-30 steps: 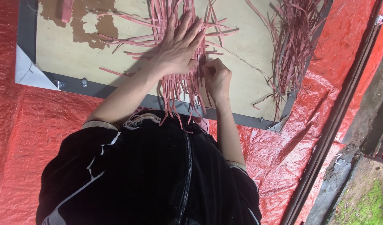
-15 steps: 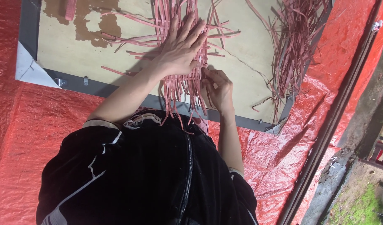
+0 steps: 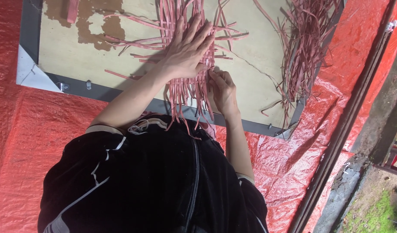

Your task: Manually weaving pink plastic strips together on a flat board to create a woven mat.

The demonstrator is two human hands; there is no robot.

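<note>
Flanking hands (image 3: 187, 49): loose pink strips (image 3: 304, 47)

A half-woven mat of flat pink strips (image 3: 181, 51) lies flat on the tan board; loose ends trail over its near edge.

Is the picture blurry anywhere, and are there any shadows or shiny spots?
Head view: soft, even daylight; the left hand lies flat on the pink strips, sharp enough to show each finger; the right hand pinches strips beside it; only faint shadows on the board; the red tarp has a mild crinkly shine; the black jacket is dark with little detail.
</note>
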